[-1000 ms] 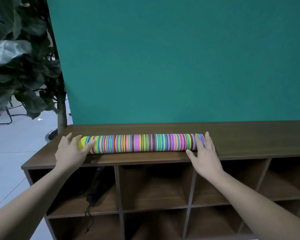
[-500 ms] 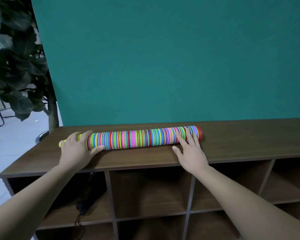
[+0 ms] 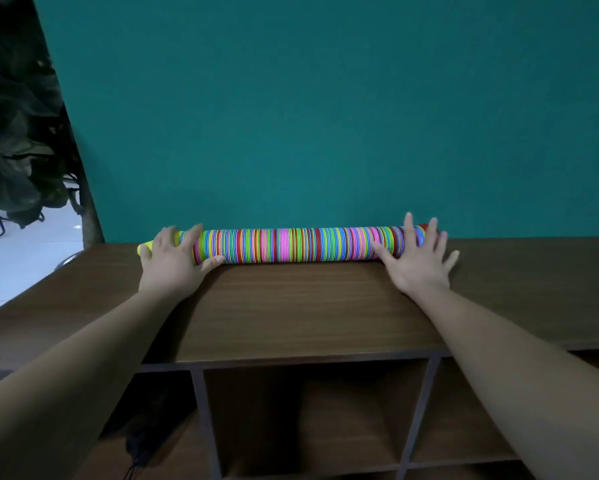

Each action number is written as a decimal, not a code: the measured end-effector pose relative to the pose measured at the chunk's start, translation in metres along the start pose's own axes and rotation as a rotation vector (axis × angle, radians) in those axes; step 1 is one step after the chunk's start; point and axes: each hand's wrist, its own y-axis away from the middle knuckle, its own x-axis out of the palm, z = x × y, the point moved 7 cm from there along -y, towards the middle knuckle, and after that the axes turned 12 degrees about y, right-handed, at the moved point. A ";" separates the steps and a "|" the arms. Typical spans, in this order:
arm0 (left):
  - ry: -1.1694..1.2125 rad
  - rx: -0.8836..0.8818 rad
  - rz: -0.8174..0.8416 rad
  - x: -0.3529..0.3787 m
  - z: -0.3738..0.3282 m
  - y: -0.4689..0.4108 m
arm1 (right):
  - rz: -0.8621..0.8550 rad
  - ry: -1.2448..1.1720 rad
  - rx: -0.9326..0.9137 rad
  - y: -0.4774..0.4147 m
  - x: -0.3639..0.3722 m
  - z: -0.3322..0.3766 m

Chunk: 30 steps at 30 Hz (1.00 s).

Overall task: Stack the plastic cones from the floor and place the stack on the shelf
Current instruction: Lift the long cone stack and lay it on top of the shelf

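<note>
The stack of cones point(image 3: 291, 245) lies on its side across the middle of the frame, on the top board of the wooden shelf point(image 3: 308, 306) and close against the teal wall point(image 3: 325, 116). It reads as one long tube of thin bright stripes, with a yellow tip point(image 3: 142, 249) poking out at its left end.

The left hand point(image 3: 171, 265) covers that left end, fingers draped over the top and thumb lying along the front of the stack, so it cups it between them. The right hand point(image 3: 415, 263) rests on the right end with its fingers straight and spread apart, gripping nothing.

In the lower half of the frame sit the shelf's open compartments point(image 3: 308, 410) — the lower-left one holds something dark. A leafy plant point(image 3: 17, 133) stands at the upper left, over pale floor point(image 3: 14, 265).
</note>
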 end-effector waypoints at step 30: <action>-0.062 0.020 0.030 0.035 0.006 -0.054 | 0.126 -0.509 -0.060 -0.041 0.010 -0.010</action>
